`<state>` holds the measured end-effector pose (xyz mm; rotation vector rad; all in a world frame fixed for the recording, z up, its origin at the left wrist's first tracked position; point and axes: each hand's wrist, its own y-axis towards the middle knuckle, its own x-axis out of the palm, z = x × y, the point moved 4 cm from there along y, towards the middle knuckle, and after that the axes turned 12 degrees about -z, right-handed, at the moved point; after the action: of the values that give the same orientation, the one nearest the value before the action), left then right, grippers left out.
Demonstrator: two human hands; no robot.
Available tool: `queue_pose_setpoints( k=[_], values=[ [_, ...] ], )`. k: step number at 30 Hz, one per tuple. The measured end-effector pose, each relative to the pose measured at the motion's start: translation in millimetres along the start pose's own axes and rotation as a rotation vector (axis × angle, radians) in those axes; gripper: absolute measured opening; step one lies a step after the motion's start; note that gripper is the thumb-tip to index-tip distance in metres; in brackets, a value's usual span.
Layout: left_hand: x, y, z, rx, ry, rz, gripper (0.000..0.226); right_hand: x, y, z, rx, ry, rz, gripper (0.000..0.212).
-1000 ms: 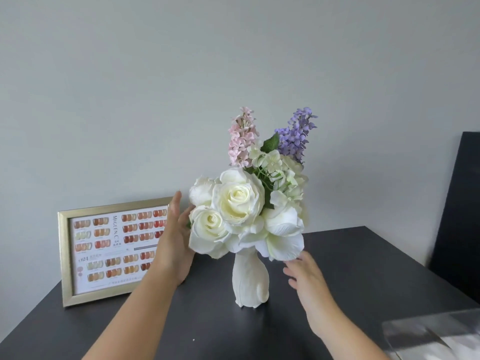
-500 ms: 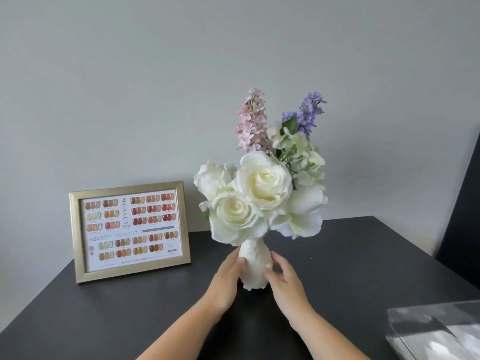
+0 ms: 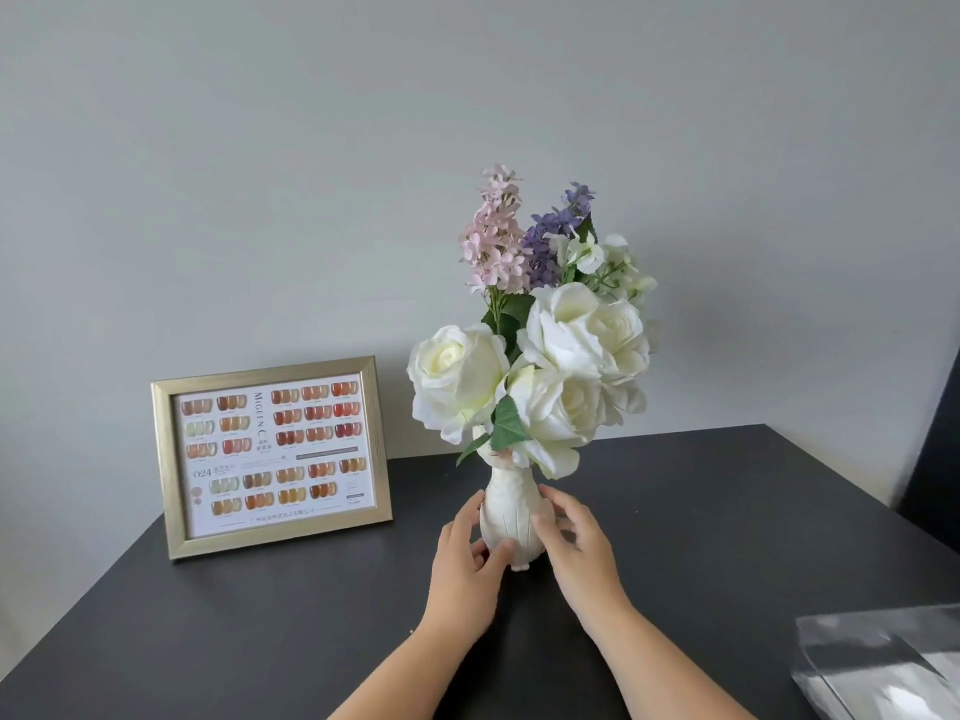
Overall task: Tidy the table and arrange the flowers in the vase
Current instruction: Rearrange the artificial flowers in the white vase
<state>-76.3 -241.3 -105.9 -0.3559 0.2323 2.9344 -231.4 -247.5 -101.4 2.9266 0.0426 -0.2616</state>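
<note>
head view: the vase (image 3: 510, 517) has been turned since a second ago, roses (image 3: 530, 376) now facing differently. it's cupped on the worktop (image 3: 260, 641) by left hand (image 3: 467, 569) and right hand (image 3: 582, 553), fingers curled round it, right ones slightly blurred. arranging looks nearly done.

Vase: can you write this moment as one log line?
vase: upright on table | flowers: in vase | left hand, right hand: holding vase

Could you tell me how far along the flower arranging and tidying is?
Done: white roses with pink and purple sprigs stand in the white ceramic vase. In hand: left hand and right hand cup it, positioning. Left: clear plastic wrapping on the dark table.
</note>
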Motion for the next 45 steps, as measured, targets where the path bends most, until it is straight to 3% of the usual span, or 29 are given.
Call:
queue_pose_setpoints(
  k=[19, 35, 45],
  values=[
    [-19.3, 54.4, -10.5, -0.023, 0.096, 0.150, 0.068, 23.0, 71.7, 17.8, -0.029, -0.312, -0.157, 0.068],
    [-26.8, 84.5, -8.8, -0.014, 0.153, 0.169, 0.075, 35.4, 106.3, 25.5, -0.042, -0.454, -0.152, 0.071],
    [-25.7, 71.9, -3.8, 0.015, 0.223, 0.176, 0.071, 32.2, 98.8, 26.1, -0.008, -0.460, -0.133, 0.059]
  ],
)
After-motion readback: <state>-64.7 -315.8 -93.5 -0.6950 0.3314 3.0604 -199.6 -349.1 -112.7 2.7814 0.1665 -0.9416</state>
